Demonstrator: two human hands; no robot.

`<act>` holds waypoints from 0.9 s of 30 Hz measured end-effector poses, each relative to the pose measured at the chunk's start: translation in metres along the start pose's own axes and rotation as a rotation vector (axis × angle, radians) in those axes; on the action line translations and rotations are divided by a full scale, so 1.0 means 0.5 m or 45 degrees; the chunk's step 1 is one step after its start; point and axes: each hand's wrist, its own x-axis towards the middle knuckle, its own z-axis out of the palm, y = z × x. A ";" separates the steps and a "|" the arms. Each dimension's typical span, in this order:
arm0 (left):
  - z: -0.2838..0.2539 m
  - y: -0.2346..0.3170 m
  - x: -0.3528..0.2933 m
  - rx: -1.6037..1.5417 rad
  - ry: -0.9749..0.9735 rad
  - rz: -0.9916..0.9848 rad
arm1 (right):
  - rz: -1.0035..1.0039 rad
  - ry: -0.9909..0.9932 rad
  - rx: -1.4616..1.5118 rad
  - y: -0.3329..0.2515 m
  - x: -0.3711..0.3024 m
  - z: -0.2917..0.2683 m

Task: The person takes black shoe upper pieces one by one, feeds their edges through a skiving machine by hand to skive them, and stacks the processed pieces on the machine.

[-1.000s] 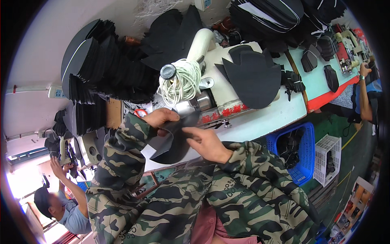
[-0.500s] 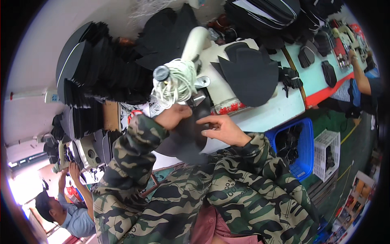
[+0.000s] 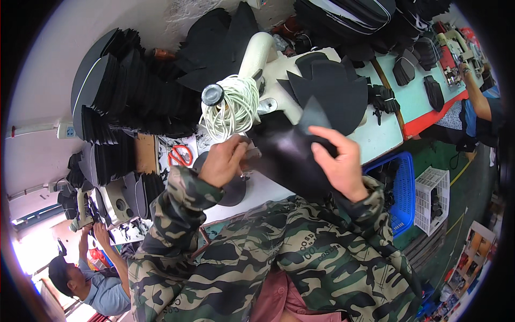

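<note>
A wide, shiny black sheet piece (image 3: 289, 155) lies in front of the sewing machine (image 3: 256, 56), partly lifted, with a blurred upper corner. My right hand (image 3: 343, 163) grips its right side, thumb and forefinger showing at the edge. My left hand (image 3: 221, 161) is closed at the sheet's left end, beside the machine's head; what its fingertips pinch is blurred. A rounded dark piece (image 3: 233, 193) rests on the white tabletop below that hand. The coil of white cord (image 3: 233, 110) hangs on the machine and hides part of its head.
Black cut pieces (image 3: 332, 94) lie on the machine bed's right. Tall black stacks (image 3: 120, 86) stand at left, near red-handled scissors (image 3: 180, 155). A blue basket (image 3: 402, 198) and a white crate (image 3: 431, 198) stand at right. Co-workers sit at lower left (image 3: 102, 290) and far right (image 3: 480, 107).
The black sheet has swung up and to the right, uncovering a rounded piece on the tabletop. My right hand has moved right with it; my left hand has shifted slightly down.
</note>
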 end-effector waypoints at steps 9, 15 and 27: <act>-0.014 -0.019 0.005 -0.410 -0.281 -0.102 | -0.029 0.109 -0.091 0.007 -0.002 -0.006; -0.005 0.018 0.034 0.154 0.133 -0.122 | -0.202 -0.018 -0.267 -0.021 0.025 0.080; -0.093 -0.221 0.030 1.462 0.534 0.015 | -0.402 0.631 -0.606 -0.116 0.076 -0.119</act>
